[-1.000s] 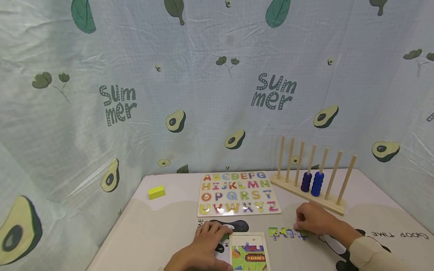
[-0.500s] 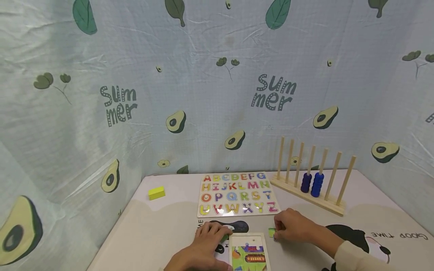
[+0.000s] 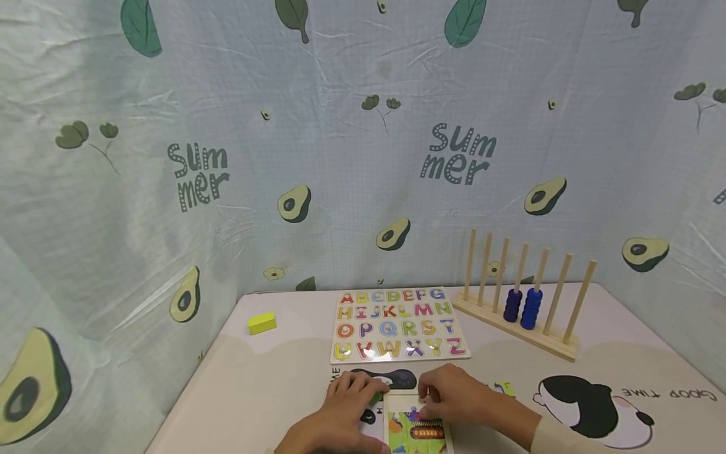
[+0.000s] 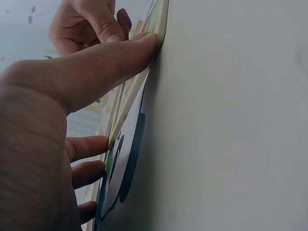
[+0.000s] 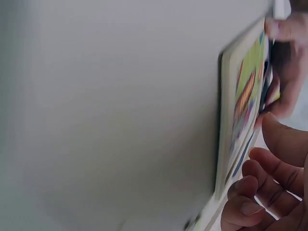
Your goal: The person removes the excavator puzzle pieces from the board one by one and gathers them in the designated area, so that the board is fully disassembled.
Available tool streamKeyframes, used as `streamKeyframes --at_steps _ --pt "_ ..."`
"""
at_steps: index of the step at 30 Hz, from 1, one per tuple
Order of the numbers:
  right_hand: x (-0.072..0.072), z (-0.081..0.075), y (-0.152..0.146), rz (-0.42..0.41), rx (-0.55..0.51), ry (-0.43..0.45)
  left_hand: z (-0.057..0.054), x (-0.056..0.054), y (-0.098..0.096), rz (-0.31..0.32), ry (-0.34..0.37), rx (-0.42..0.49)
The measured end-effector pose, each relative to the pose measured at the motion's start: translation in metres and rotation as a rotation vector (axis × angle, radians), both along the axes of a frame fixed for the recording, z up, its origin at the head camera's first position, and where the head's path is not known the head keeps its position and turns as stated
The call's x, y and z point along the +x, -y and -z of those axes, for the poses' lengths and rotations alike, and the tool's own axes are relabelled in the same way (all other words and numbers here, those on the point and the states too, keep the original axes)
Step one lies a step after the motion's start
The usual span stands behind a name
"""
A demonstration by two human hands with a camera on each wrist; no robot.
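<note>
In the head view, a small framed jigsaw tray [image 3: 420, 435] lies at the table's front, its upper part unfilled. My left hand [image 3: 345, 413] rests along the tray's left edge. The left wrist view shows its thumb [image 4: 127, 55] straight against one corner, its index finger touching farther along. My right hand [image 3: 454, 397] is over the tray's upper right, thumb and index finger curled together as round a small jigsaw piece, which the fingers mostly hide. Behind its wrist, loose jigsaw pieces [image 3: 503, 388] lie on the table, partly covered by the arm.
Beyond the tray lies an alphabet board [image 3: 399, 325]. A wooden peg stand [image 3: 516, 321] with dark blue and blue rings on two pegs stands at the back right. A yellow block [image 3: 262, 323] sits at the left. A patterned curtain [image 3: 340, 157] encloses the table.
My right hand has moved left from the loose jigsaw pieces to the tray's upper right. My left hand has stayed at the tray's left edge.
</note>
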State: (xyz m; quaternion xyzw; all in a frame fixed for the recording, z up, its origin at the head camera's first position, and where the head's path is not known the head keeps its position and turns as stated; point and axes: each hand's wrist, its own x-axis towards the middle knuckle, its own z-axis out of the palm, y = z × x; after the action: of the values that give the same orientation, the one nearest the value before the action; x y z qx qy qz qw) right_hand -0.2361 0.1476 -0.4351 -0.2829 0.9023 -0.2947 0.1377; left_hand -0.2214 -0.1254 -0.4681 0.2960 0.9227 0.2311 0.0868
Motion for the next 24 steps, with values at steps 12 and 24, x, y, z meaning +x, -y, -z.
streamKeyframes --at_steps 12,24 --pt "0.018 0.003 0.037 -0.011 0.053 0.018 0.001 -0.001 -0.001 -0.005 0.020 0.008" --pt "0.024 0.002 0.050 0.066 0.082 0.071 0.000 0.001 -0.003 -0.021 0.020 0.000"
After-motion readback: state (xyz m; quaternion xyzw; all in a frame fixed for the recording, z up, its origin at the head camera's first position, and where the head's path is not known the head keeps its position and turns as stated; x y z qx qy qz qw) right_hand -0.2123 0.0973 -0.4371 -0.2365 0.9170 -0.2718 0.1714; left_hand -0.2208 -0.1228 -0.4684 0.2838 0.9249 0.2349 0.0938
